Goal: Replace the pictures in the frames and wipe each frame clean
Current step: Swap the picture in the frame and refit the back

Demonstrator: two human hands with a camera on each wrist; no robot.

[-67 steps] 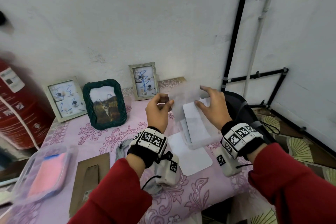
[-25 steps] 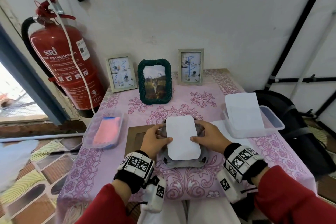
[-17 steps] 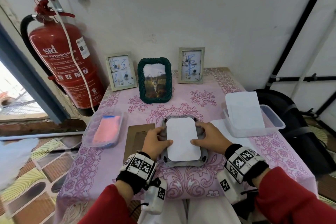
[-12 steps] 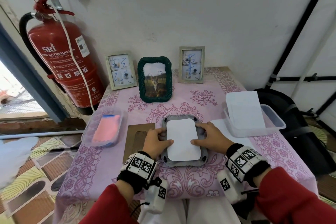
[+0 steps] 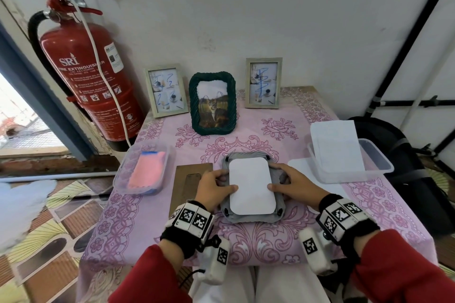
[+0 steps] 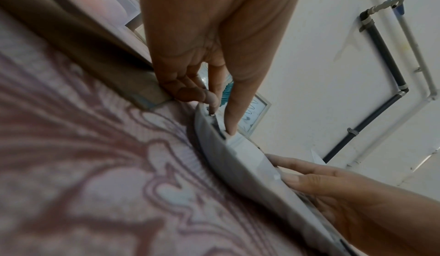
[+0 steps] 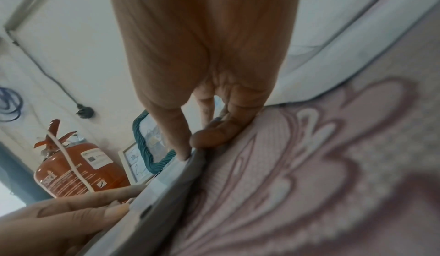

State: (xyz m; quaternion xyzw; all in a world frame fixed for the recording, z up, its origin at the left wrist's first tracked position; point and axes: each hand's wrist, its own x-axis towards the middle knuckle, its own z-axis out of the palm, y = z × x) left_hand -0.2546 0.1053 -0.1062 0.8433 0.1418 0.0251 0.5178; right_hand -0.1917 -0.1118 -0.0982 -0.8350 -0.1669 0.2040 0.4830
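Note:
A grey picture frame (image 5: 248,218) lies face down on the pink tablecloth, near the front edge. A blank white sheet (image 5: 251,186) with rounded corners lies on its back opening. My left hand (image 5: 227,181) grips the frame's left side, thumb pressing on the sheet and fingers curled at the rim. My right hand (image 5: 275,177) grips the right side in the same way. In the left wrist view, the left hand (image 6: 214,98) meets the frame (image 6: 238,166) at its edge. The right wrist view shows the right hand (image 7: 197,143) on the frame's (image 7: 154,203) rim.
At the back wall stand a green rope frame (image 5: 213,103) and two pale frames (image 5: 166,90) (image 5: 263,82). A brown backing board (image 5: 187,179) lies left of the grey frame. Clear tubs hold a pink cloth (image 5: 145,170) and white sheets (image 5: 344,157). A fire extinguisher (image 5: 86,76) stands at left.
Both hands carried a white sheet from above the right tub to the grey frame. In the last second the sheet settled flat into the frame's back, thumbs staying on it.

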